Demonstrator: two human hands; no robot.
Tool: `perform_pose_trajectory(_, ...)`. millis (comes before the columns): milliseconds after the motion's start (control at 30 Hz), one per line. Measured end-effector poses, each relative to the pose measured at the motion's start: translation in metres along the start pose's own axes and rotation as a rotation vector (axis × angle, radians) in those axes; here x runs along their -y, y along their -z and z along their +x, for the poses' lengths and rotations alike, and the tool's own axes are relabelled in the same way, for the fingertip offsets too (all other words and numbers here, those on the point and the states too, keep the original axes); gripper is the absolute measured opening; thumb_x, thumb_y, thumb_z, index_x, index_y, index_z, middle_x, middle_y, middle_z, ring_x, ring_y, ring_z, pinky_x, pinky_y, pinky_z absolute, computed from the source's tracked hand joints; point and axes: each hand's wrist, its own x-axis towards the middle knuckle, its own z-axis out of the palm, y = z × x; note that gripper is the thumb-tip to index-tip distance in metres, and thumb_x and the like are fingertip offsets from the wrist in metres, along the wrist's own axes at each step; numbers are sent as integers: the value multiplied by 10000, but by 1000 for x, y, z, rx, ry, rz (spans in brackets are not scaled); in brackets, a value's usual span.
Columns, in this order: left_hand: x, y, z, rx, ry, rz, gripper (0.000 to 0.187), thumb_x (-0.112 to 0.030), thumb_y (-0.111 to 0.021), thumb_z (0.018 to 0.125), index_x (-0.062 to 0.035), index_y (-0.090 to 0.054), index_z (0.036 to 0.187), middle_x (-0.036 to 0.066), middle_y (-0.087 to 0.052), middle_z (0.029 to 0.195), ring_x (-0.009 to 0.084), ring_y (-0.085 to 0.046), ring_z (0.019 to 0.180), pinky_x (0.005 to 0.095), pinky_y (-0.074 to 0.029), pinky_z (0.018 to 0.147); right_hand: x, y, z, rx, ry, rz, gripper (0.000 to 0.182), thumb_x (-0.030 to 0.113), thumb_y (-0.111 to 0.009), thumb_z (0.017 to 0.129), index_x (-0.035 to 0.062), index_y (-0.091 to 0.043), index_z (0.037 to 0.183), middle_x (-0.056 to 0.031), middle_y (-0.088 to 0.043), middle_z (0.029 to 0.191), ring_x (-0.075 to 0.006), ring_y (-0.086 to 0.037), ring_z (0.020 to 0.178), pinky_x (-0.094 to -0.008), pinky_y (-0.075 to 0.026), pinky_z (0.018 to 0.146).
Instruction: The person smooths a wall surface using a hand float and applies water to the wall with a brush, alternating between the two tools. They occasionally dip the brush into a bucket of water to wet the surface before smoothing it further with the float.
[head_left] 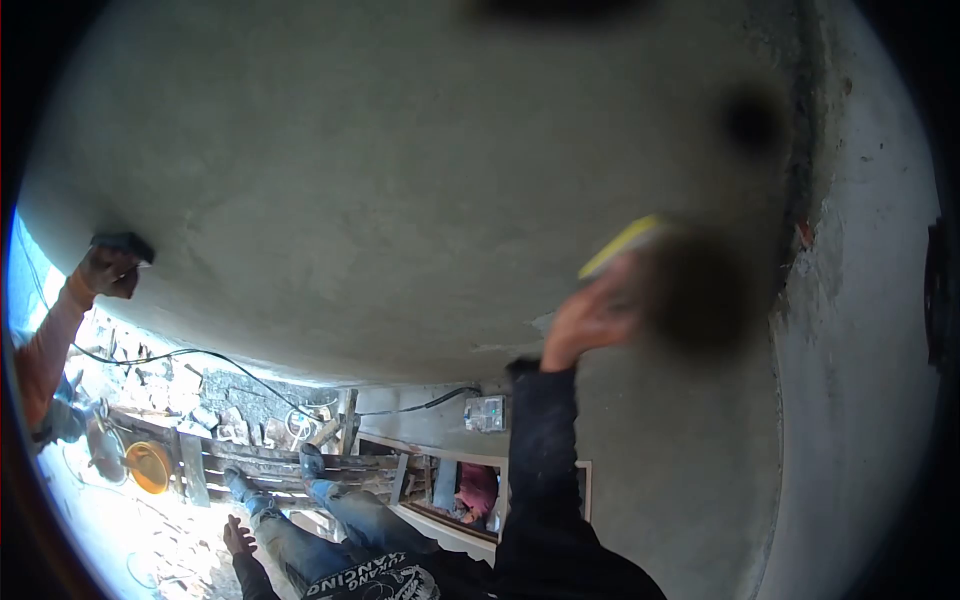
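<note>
My right hand (590, 320), in a dark sleeve, is raised against the grey plastered wall (400, 180). It grips a flat yellow tool (622, 245) whose edge lies on the plaster. A dark blurred patch beside the hand hides the rest of the tool. Low beside my jeans, my left hand (238, 537) hangs with its fingers apart and holds nothing.
At the left, a co-worker's hand (105, 272) in an orange sleeve presses a dark float (125, 243) to the wall. Below are wooden scaffold planks (270, 465), an orange pan (148, 466), a black cable (200, 355), a small meter box (485, 412) and a framed opening (470, 490).
</note>
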Motion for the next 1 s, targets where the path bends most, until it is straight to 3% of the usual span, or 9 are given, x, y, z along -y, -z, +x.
perform_pose_trajectory(100,4,-18,-5,10,-33,-53,687,-683,-513,929,-73,-564,1238,93,-549,852,167,-478,481,301,-343,379,-21,17,-11,54,202,-157,439,251,-678,965,3,-523,1292,-191,-557,1199,-344,-591,1120,-464,-508,891)
perform_pose_trajectory(367,43,-8,-6,-84,105,-76,700,-707,-503,920,-85,-558,1238,59,-519,820,148,-449,487,308,-315,395,16,1,9,101,338,-31,423,207,-693,952,14,-530,1291,-148,-545,1226,-351,-534,1174,-484,-464,941)
perform_pose_trajectory(467,47,-14,-8,-102,103,-73,717,-719,-500,912,-96,-557,1262,60,-520,843,164,-456,498,317,-333,409,-21,20,-5,190,476,-173,412,125,-642,964,-43,-549,1328,-190,-575,1351,-272,-565,1240,-399,-449,1040)
perform_pose_trajectory(533,48,-19,-7,-68,82,-56,719,-714,-496,916,-98,-553,1283,68,-526,871,179,-460,501,330,-346,412,-55,9,41,-21,43,45,452,347,-703,941,57,-575,1263,-123,-547,1186,-332,-507,1180,-498,-414,966)
perform_pose_trajectory(567,50,-22,-7,-93,54,-65,689,-705,-503,920,-93,-560,1232,83,-523,832,180,-467,463,324,-324,374,-53,8,39,-10,36,40,452,347,-703,941,57,-575,1263,-123,-547,1186,-332,-507,1180,-498,-414,966)
perform_pose_trajectory(733,47,-31,7,-57,82,-85,720,-713,-492,919,-99,-555,1291,75,-541,889,176,-469,509,330,-333,404,16,8,54,329,575,-71,463,322,-723,928,63,-577,1283,-124,-546,1217,-313,-493,1142,-447,-379,980)
perform_pose_trajectory(833,39,-47,14,-47,34,-89,716,-712,-499,918,-105,-555,1293,69,-535,860,171,-472,508,325,-325,400,-45,26,51,276,496,-26,460,296,-725,925,59,-580,1291,-129,-550,1219,-325,-491,1142,-451,-379,969)
perform_pose_trajectory(933,34,-50,14,-15,-13,-67,675,-694,-495,932,-108,-564,1259,60,-523,824,164,-479,512,323,-324,399,24,-8,101,57,339,29,441,295,-713,925,89,-586,1294,-120,-561,1220,-306,-506,1140,-451,-359,968)
perform_pose_trajectory(1000,35,-47,12,-24,-40,-43,648,-688,-484,941,-108,-573,1218,56,-526,824,159,-484,517,327,-329,402,30,-11,96,-46,247,38,432,294,-707,925,105,-590,1295,-115,-567,1220,-297,-513,1139,-450,-349,968)
